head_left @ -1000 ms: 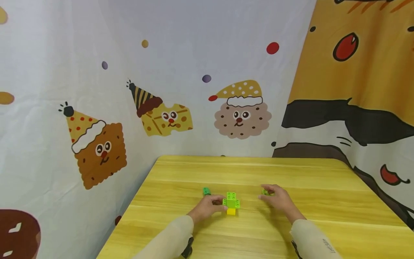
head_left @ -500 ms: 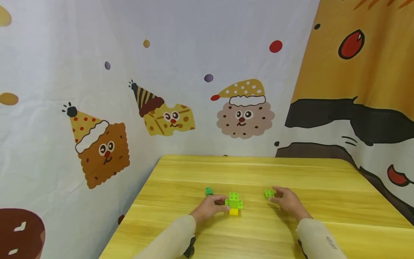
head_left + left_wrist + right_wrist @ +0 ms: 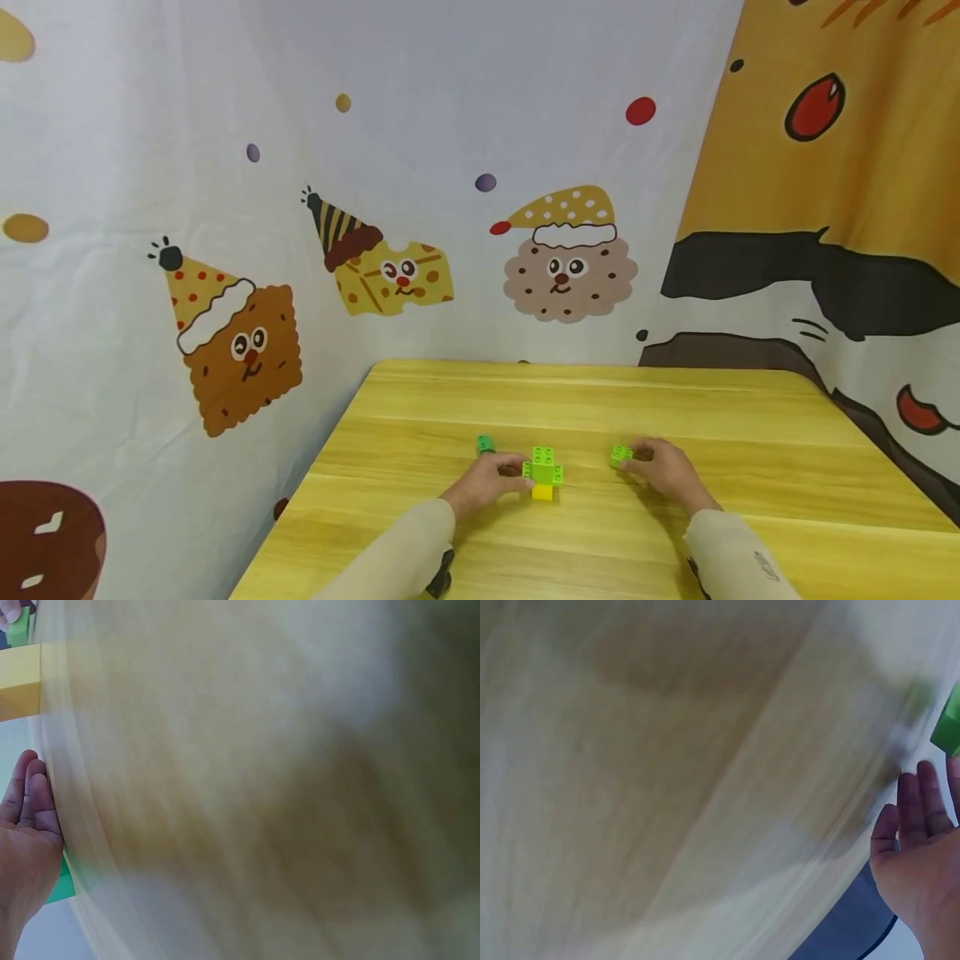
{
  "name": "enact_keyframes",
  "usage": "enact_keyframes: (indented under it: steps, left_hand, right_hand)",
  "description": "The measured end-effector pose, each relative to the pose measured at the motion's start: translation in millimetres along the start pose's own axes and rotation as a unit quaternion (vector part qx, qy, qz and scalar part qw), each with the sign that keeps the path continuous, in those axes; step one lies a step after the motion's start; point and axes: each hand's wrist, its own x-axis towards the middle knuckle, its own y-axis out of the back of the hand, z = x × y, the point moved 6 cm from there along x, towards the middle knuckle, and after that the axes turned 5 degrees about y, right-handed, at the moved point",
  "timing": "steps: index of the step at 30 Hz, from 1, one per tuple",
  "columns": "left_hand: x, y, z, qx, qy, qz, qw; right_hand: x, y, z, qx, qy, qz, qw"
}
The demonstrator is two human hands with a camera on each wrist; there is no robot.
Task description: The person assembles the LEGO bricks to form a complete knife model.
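Observation:
Near the middle of the table, in the head view, a small stack of toy building bricks (image 3: 542,472) stands upright, light green bricks above a yellow brick (image 3: 19,682). My left hand (image 3: 483,483) is at its left side, thumb and index finger pinching the light green part that juts out there. To the right, my right hand (image 3: 671,473) pinches a loose light green brick (image 3: 619,455) between thumb and fingertips. That green brick (image 3: 948,724) shows at the edge of the right wrist view, just beyond the fingers; the other fingers are extended.
A darker green brick (image 3: 484,443) lies behind my left hand and is partly hidden by it. The wooden table (image 3: 450,392) has its far edge against a white cloth (image 3: 420,125) printed with cartoon food.
My right hand first hovered over the loose light green brick, drew back to its right side, then took hold of it. The left hand stayed at the stack.

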Motion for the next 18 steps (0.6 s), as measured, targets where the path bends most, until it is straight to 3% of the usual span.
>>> enact_keyframes:
  steps: [10,18]
  left_hand:
    - [-1.6,0.7,1.3,0.012,-0.003,0.003,0.9999]
    - [-3.6,-0.1,3.4,0.015,-0.003,0.007,0.9999]
  right_hand:
    - [2.9,-9,-25,0.036,0.018,0.006,0.9992]
    - [5.4,-17,-73,0.046,0.07,0.007,0.9964]
